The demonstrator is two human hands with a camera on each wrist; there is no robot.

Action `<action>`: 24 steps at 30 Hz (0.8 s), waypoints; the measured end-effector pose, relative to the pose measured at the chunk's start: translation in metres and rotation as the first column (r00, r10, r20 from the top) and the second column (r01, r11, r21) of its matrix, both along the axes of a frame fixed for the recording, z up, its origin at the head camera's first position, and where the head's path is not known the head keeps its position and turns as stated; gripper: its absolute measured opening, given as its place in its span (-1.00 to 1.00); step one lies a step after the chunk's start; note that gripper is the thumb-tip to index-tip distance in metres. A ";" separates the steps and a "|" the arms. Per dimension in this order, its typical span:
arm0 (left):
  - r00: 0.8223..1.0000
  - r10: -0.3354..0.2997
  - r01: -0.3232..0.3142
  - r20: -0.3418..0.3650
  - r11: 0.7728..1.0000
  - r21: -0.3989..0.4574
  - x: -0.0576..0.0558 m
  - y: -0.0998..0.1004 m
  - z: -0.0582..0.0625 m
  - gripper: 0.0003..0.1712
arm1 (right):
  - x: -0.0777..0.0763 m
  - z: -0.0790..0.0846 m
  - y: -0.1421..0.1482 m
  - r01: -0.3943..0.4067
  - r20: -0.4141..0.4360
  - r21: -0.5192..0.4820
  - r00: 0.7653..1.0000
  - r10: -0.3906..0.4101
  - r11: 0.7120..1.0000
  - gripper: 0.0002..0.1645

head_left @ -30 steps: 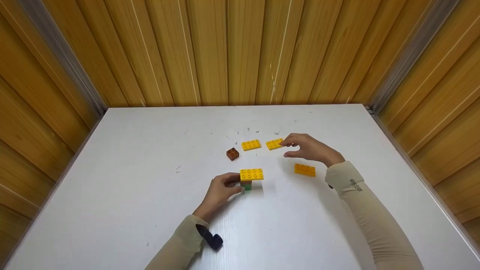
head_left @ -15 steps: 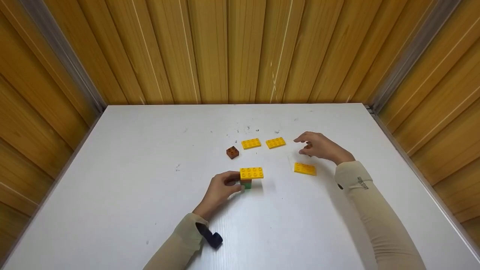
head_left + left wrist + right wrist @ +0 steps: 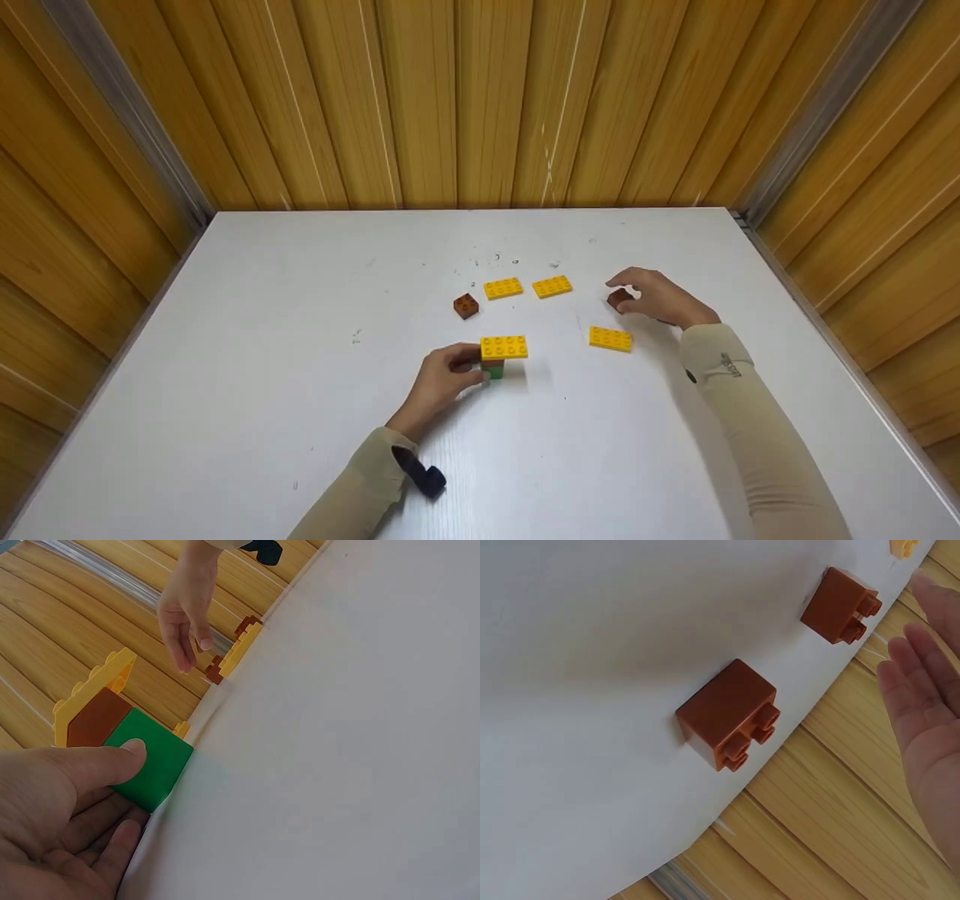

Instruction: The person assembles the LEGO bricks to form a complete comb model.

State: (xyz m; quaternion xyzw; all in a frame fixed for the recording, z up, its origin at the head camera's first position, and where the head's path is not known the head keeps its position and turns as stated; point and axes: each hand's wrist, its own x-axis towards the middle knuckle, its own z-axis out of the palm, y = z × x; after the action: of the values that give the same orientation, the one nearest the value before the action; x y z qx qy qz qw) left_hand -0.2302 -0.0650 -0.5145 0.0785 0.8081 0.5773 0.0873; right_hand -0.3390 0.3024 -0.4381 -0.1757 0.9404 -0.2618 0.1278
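My left hand [image 3: 442,382] grips a small stack of toy building bricks standing on the white table. The stack has a green brick [image 3: 159,757] at the bottom, a brown brick [image 3: 100,718] above it and a yellow plate [image 3: 503,347] on top, overhanging to the right. In the left wrist view the thumb presses the green brick's side. My right hand [image 3: 660,296] hovers at the right, fingers apart, over a loose brown brick [image 3: 619,300]. In the right wrist view its fingers are extended, near one brown brick [image 3: 840,606], with another brown brick [image 3: 727,712] farther off.
Two yellow plates [image 3: 503,288] lie farther back on the white table [image 3: 300,337], with a brown brick [image 3: 466,305] to their left. Another yellow plate [image 3: 610,339] lies in front of my right hand. Wood-look panels [image 3: 480,105] wall in the table's back and sides.
My right hand has moved to the right, from beside a back yellow plate to the loose brown brick, which now shows between its fingers. The left hand and its stack stay put.
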 end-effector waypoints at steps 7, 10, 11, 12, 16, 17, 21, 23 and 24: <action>1.000 0.003 -0.003 0.002 1.000 -0.004 0.000 0.000 0.000 -0.51 | -0.003 -0.009 0.006 0.013 0.005 0.008 1.000 -0.013 1.000 -0.42; 1.000 0.005 -0.005 0.009 1.000 -0.004 0.001 0.001 0.001 -0.50 | -0.004 -0.012 0.007 0.022 0.005 0.020 1.000 -0.022 1.000 -0.42; 1.000 0.004 -0.004 0.010 1.000 -0.002 0.000 0.001 0.001 -0.51 | -0.004 -0.012 0.008 0.022 0.003 0.023 1.000 -0.022 0.999 -0.43; 1.000 0.003 -0.003 0.012 1.000 -0.001 0.001 0.001 0.002 -0.51 | -0.004 -0.013 0.008 0.025 0.005 0.024 1.000 -0.025 0.999 -0.43; 1.000 0.002 -0.002 0.018 1.000 0.006 0.001 0.001 0.002 -0.51 | -0.003 -0.015 0.010 0.024 0.009 0.008 1.000 -0.024 1.000 -0.44; 1.000 0.001 -0.001 0.016 1.000 0.006 0.001 0.001 0.002 -0.51 | -0.003 -0.015 0.011 0.031 0.014 0.003 0.999 -0.031 1.000 -0.44; 1.000 -0.004 0.004 0.005 1.000 0.009 0.001 0.000 0.001 -0.51 | -0.001 -0.017 0.010 0.055 0.031 -0.030 0.998 -0.054 0.998 -0.44; 1.000 -0.008 0.008 -0.002 1.000 0.015 0.000 -0.001 0.000 -0.52 | 0.000 -0.019 0.009 0.066 0.035 -0.045 0.997 -0.065 0.997 -0.44; 1.000 -0.010 0.010 -0.004 1.000 0.018 0.000 -0.001 0.000 -0.52 | 0.000 -0.019 0.008 0.071 0.037 -0.052 0.997 -0.069 0.996 -0.44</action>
State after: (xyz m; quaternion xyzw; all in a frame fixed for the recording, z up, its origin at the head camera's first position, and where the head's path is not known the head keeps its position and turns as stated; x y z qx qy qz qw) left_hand -0.2301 -0.0657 -0.5146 0.0845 0.8026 0.5839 0.0879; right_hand -0.3393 0.3107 -0.4572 -0.1412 0.9363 -0.2941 0.1304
